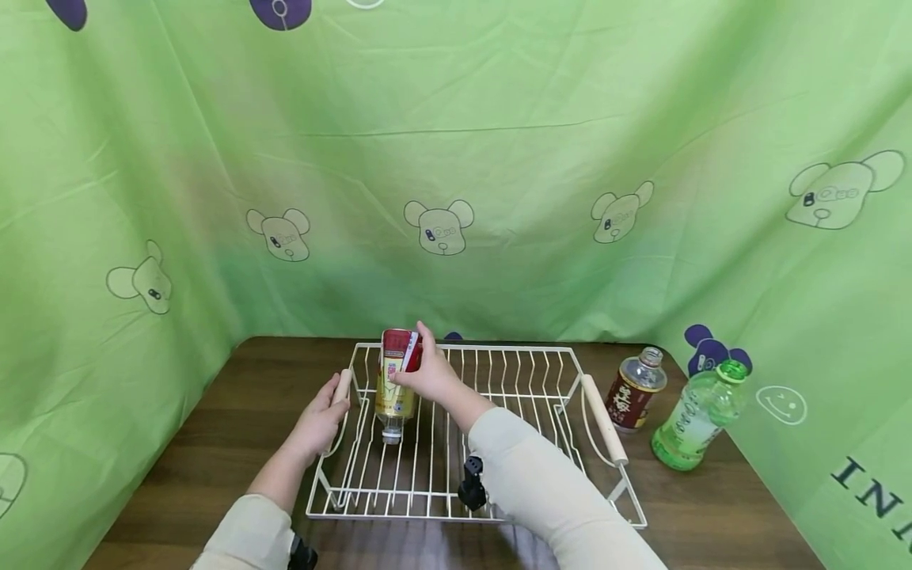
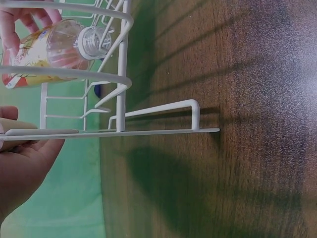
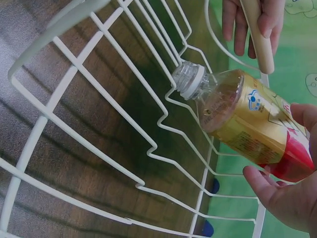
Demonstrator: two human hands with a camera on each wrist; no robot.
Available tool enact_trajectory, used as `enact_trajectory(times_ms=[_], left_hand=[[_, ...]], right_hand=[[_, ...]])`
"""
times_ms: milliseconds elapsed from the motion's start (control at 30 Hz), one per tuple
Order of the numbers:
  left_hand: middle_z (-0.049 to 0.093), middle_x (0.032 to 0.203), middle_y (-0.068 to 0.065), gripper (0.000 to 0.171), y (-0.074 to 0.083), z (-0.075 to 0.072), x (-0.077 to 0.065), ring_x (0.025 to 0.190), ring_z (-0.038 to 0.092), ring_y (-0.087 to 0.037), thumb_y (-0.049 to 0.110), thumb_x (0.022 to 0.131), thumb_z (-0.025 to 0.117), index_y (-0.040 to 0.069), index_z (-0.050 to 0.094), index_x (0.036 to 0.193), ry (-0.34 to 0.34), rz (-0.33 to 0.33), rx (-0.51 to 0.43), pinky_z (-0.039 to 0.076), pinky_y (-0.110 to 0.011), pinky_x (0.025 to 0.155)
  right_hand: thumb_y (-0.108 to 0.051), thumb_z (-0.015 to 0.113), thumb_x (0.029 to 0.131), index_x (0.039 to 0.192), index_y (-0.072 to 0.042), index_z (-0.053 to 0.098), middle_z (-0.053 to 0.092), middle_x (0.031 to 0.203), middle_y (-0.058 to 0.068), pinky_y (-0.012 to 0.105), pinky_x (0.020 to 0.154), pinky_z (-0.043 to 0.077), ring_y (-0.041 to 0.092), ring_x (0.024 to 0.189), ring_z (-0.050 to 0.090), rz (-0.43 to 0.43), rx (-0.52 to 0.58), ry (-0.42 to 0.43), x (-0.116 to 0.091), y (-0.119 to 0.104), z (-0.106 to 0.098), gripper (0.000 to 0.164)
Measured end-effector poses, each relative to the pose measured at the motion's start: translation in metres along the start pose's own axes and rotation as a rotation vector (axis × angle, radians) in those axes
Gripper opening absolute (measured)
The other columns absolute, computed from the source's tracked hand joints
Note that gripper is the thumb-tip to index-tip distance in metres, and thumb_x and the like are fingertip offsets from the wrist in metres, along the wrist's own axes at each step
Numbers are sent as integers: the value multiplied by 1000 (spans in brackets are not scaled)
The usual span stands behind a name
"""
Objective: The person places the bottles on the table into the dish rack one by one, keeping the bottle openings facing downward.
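A clear plastic bottle (image 1: 396,388) with a gold and red label is held neck down at the left part of a white wire dish rack (image 1: 456,492). My right hand (image 1: 431,372) grips it near its base, thumb on one side and fingers on the other. In the right wrist view the capless bottle neck (image 3: 189,82) is in among the rack's wires; whether it touches them I cannot tell. My left hand (image 1: 322,416) holds the rack's left wooden handle (image 1: 343,386), its fingers curled round it, as the left wrist view also shows.
Right of the rack, beyond its other wooden handle (image 1: 604,419), stand a clear bottle (image 1: 636,390) with a dark red label and a green bottle (image 1: 701,417), both without caps. The brown wooden table (image 1: 214,467) is enclosed by a green patterned cloth (image 1: 456,95).
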State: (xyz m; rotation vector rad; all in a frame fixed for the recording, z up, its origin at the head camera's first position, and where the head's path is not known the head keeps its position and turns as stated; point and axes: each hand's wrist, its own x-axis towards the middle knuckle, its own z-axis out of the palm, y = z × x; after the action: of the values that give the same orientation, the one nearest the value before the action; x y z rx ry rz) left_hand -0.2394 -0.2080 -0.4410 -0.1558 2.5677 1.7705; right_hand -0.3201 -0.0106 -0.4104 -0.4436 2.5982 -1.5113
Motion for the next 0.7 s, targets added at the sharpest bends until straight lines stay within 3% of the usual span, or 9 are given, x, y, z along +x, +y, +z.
enact_trajectory(times_ms=[367,700], left_hand=[[13,160,-29,64,-5,-2,0,146,17,-44,6,99,41,-4,11,155,-12,-3,-21,14,-56,120],[10,161,-28,64,-4,-2,0,147,13,-42,6,100,40,-4,9,155,-36,-2,-41,12,-55,121]], right_hand=[[-27,79,81,158,-19,11,30,157,26,58,111,35,44,140,35,44,-28,10,-9,-10,-23,103],[-27,78,81,156,-15,18,33,153,27,57,109,38,43,138,40,39,9,48,-19,-3,-64,97]])
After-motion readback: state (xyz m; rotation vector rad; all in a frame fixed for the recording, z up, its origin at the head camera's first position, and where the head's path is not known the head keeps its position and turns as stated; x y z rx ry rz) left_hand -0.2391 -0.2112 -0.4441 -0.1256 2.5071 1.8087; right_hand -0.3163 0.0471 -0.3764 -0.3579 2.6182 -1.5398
